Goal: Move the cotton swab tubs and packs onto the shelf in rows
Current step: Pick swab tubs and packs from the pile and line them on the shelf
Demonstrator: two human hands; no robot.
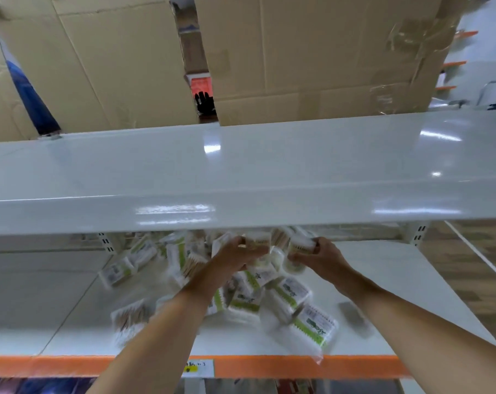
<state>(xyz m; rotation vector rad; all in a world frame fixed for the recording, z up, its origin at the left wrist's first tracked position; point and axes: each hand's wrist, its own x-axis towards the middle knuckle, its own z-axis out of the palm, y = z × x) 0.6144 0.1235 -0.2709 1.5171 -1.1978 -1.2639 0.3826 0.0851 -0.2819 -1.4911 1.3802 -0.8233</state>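
I read this as a shop stockroom or retail back area: white metal shelf units with an orange price rail and a paper label, big cardboard cartons stacked on top, identical packaged cotton swab packs heaped on the lower shelf.

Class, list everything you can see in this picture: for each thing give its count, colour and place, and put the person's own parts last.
upper shelf: one, white, bare, across the middle.
lower shelf: one, white with orange front edge, below.
cotton swab packs: a loose pile, count unclear through blur, white and green, on the lower shelf.
cotton swab tub: one, whitish, in the right hand.
cardboard boxes: several, brown, behind the upper shelf.
label: one, yellowish, on the orange edge.
left hand: grips a blurred pack.
right hand: grips the tub.
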